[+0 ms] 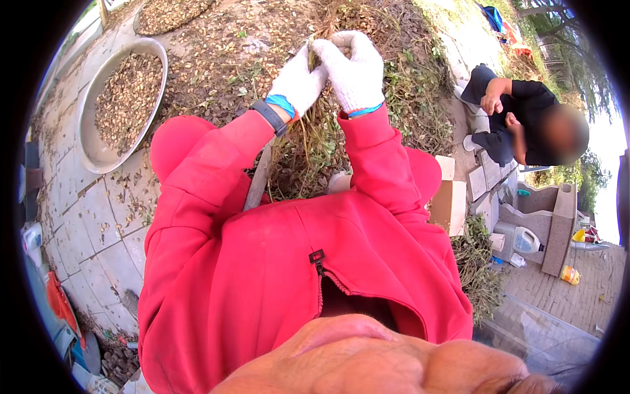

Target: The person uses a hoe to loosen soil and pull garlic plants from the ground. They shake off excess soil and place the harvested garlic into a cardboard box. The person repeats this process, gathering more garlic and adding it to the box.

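Observation:
White knitted gloves cover both of my hands, which meet in front of me. My left hand [299, 81] is closed around the stems of a dried peanut plant [313, 58]. Beside it, my right hand [355, 70] has its fingers curled in at the plant's root end; whether a pod is inside them is hidden. Leafy stalks [315, 133] hang below my hands towards my lap. Loose peanuts [216, 74] and dry leaves cover the ground beyond my left arm.
A metal basin [160, 59] of peanuts stands at left, with a round tray [170, 15] of more behind it. Plant stalks [418, 98] are heaped at right. Another person [521, 118] sits farther right, near a cardboard box [449, 207]. A wooden bar [258, 177] is by my lap.

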A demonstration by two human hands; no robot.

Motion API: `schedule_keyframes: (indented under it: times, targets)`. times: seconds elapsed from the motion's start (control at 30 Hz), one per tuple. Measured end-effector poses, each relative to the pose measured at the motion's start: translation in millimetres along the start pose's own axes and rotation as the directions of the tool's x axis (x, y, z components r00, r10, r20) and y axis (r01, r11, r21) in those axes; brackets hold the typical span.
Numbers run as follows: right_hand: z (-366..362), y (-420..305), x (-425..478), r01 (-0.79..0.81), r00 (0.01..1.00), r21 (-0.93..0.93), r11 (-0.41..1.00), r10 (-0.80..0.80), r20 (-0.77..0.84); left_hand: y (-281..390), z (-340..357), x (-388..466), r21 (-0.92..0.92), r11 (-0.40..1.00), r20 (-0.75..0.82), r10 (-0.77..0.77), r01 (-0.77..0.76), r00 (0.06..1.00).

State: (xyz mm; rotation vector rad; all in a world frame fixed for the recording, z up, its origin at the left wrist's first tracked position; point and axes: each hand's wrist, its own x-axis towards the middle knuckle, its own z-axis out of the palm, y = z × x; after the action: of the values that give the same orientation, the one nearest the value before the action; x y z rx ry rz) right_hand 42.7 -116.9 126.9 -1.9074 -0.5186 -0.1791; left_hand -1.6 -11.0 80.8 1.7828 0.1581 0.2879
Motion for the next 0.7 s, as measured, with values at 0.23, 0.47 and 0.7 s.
schedule_keyframes:
  times: [0.23,0.47,0.7]
  targets:
    - [-12,22,3,-0.353,0.926,0.622,0.699,0.356,0.125,-7,8,0,-0.048,0.994,-0.013,-0.098,0.097,0.995]
    - [-22,58,4,-0.398,0.828,0.894,0.204,0.5,0.254,-14,5,6,-0.488,0.821,0.258,-0.188,0.296,0.948]
    - [-32,51,-1,-0.442,0.783,0.897,-0.026,0.476,0.4,-7,12,-2,-0.469,0.834,0.37,-0.112,0.29,0.922]
